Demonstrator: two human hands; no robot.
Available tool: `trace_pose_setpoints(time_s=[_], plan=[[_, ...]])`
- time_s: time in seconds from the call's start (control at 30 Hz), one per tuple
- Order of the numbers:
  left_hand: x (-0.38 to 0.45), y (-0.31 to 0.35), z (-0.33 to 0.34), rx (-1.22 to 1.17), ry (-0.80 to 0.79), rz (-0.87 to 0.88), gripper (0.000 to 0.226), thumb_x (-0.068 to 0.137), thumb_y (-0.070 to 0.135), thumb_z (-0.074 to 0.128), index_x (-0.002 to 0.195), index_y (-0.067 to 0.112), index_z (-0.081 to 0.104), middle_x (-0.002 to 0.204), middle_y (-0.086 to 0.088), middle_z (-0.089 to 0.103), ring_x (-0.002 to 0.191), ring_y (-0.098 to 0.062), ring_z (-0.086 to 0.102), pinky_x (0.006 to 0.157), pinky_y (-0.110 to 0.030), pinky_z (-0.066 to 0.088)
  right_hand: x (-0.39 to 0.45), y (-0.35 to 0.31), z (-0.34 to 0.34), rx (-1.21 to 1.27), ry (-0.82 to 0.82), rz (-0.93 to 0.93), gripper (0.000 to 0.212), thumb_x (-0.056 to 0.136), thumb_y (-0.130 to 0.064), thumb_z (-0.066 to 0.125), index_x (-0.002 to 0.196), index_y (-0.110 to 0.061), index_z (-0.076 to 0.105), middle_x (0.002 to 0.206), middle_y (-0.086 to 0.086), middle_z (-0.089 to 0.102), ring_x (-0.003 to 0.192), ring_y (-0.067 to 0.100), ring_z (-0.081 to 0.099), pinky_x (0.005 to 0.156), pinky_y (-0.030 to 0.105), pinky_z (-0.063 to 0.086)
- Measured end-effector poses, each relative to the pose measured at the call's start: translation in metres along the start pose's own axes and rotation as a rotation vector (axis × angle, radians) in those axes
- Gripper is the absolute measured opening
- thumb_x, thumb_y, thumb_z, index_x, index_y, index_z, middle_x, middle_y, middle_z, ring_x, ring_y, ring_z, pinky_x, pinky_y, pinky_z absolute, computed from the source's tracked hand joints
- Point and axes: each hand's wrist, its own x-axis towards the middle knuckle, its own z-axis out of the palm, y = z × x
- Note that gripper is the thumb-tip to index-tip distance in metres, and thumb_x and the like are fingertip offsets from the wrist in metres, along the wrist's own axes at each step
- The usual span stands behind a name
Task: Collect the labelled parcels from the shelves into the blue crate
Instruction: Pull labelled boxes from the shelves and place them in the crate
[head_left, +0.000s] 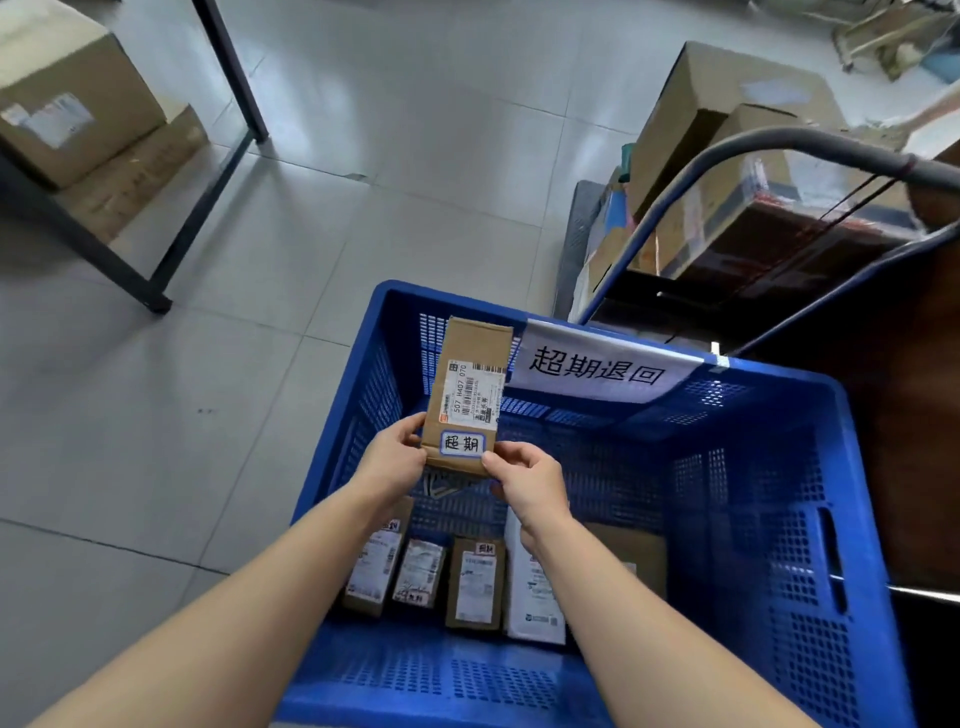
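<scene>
Holding one brown parcel (467, 395) above the blue crate (810, 519), left hand (393, 457) and right hand (524, 480) each pinching a lower corner. Five parcels lying flat on the crate floor: four labelled (475, 582), one plain brown (631, 558). One white sign (597, 366) on the far rim.

**Parcel and crate count**

We count one blue crate (857, 519) with one white sign (597, 366) on its far rim. Above the crate our two hands (392, 460) (530, 486) hold one brown parcel (467, 395). On the crate's floor we count five parcels (475, 582). Left of the crate, two cardboard boxes (67, 98) sit on the shelf.
</scene>
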Motion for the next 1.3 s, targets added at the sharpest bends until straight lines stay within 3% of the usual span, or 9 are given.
trace_pose_setpoints(time_s=[0.13,0.4,0.67,0.73,0.8,0.93,1.03,1.17,1.3], plan=[[0.035,-0.03,-0.008,0.026,0.022,-0.019,0.045,0.095,-0.002,0.043,0.13,0.024,0.054,0.089,0.008,0.063,0.079,-0.004,0.058,0.059,-0.018,0.043,0.032,0.027,0.025,-0.026,-0.008,0.045,0.016,0.087,-0.007,0.066,0.103,-0.007,0.066,0.098,0.004,0.068,0.092,0.016,0.062,0.092,0.036,0.052],[0.12,-0.098,0.007,0.041,0.114,-0.092,0.045,0.093,-0.003,0.044,0.126,0.027,0.056,0.083,0.015,0.059,0.076,0.0,0.054,0.06,-0.018,0.04,0.116,0.089,0.05,-0.108,-0.038,0.111,0.017,0.088,-0.007,0.063,0.105,-0.007,0.065,0.096,0.002,0.067,0.08,0.009,0.058,0.085,0.031,0.049],[0.225,-0.174,0.017,0.035,0.251,-0.164,0.046,0.091,0.005,0.046,0.127,0.032,0.059,0.115,0.006,0.069,0.1,-0.019,0.063,0.085,-0.035,0.054,0.206,0.156,0.087,-0.149,-0.042,0.155,0.009,0.088,-0.014,0.065,0.095,-0.018,0.061,0.089,-0.004,0.062,0.085,0.014,0.058,0.075,0.027,0.046],[0.247,-0.189,0.018,0.062,0.281,-0.144,0.042,0.089,0.01,0.051,0.12,0.036,0.063,0.11,0.008,0.07,0.099,-0.019,0.064,0.086,-0.037,0.054,0.229,0.171,0.098,-0.153,-0.045,0.16,0.009,0.089,-0.013,0.064,0.096,-0.017,0.061,0.087,-0.004,0.061,0.08,0.012,0.057,0.07,0.023,0.045],[0.269,-0.204,0.018,0.042,0.262,-0.131,0.037,0.088,0.01,0.053,0.108,0.037,0.067,0.101,0.007,0.072,0.095,-0.021,0.066,0.087,-0.043,0.055,0.251,0.186,0.109,-0.17,-0.043,0.157,0.01,0.088,-0.012,0.064,0.097,-0.016,0.065,0.089,-0.004,0.062,0.084,0.013,0.058,0.075,0.024,0.046],[0.309,-0.236,0.019,0.022,0.261,-0.137,0.032,0.087,0.008,0.056,0.101,0.033,0.069,0.101,0.003,0.072,0.095,-0.02,0.065,0.085,-0.037,0.054,0.289,0.22,0.133,-0.223,-0.022,0.104,0.021,0.085,-0.011,0.067,0.105,-0.007,0.07,0.098,0.006,0.071,0.094,0.019,0.064,0.089,0.035,0.053],[0.33,-0.257,0.02,0.055,0.267,-0.142,0.029,0.083,0.008,0.06,0.083,0.035,0.069,0.096,0.006,0.073,0.091,-0.019,0.066,0.085,-0.04,0.056,0.306,0.244,0.149,-0.201,-0.01,0.118,0.017,0.084,-0.011,0.068,0.1,-0.007,0.071,0.089,0.003,0.068,0.09,0.018,0.064,0.09,0.039,0.054],[0.353,-0.279,0.022,0.101,0.297,-0.176,0.036,0.084,0.006,0.055,0.108,0.029,0.068,0.099,0.005,0.072,0.091,-0.019,0.065,0.081,-0.036,0.056,0.326,0.271,0.159,-0.231,0.029,0.17,0.018,0.084,-0.016,0.069,0.1,-0.011,0.073,0.101,0.005,0.073,0.094,0.019,0.066,0.091,0.037,0.053],[0.371,-0.292,0.023,0.074,0.263,-0.202,0.039,0.088,0.003,0.049,0.107,0.033,0.065,0.098,0.003,0.07,0.081,-0.013,0.063,0.062,-0.026,0.051,0.342,0.286,0.164,-0.24,0.015,0.238,0.019,0.085,-0.016,0.067,0.103,-0.014,0.074,0.102,0.002,0.073,0.095,0.019,0.066,0.088,0.035,0.052]])
